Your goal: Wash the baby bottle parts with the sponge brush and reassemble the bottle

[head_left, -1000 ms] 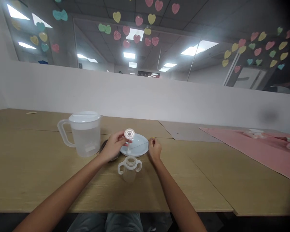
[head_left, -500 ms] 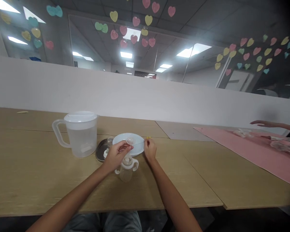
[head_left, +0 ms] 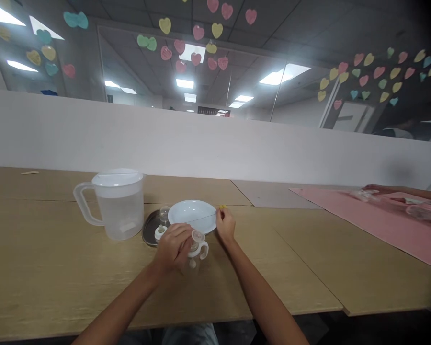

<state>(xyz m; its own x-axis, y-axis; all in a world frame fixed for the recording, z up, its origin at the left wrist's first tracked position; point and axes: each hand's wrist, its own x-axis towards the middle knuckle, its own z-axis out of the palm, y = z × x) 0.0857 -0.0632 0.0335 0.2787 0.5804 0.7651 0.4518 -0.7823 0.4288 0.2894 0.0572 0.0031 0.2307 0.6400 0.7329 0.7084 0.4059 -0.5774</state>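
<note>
Left grip (head_left: 172, 247) curled beside cap (head_left: 198, 235); hold can't be told. Bottle (head_left: 194, 253) stands just nearside of plate (head_left: 192, 210); right grip (head_left: 225, 224), at plate's right rim, pinches thin rod (head_left: 203, 217). Stray left knuckle could tip bottle.

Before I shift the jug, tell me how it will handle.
The jug likely feels stiff, with its moulded-looking handle. It could be heavy if filled, though its cloudiness hides how full it is. Its broad base should resist tipping.
</note>
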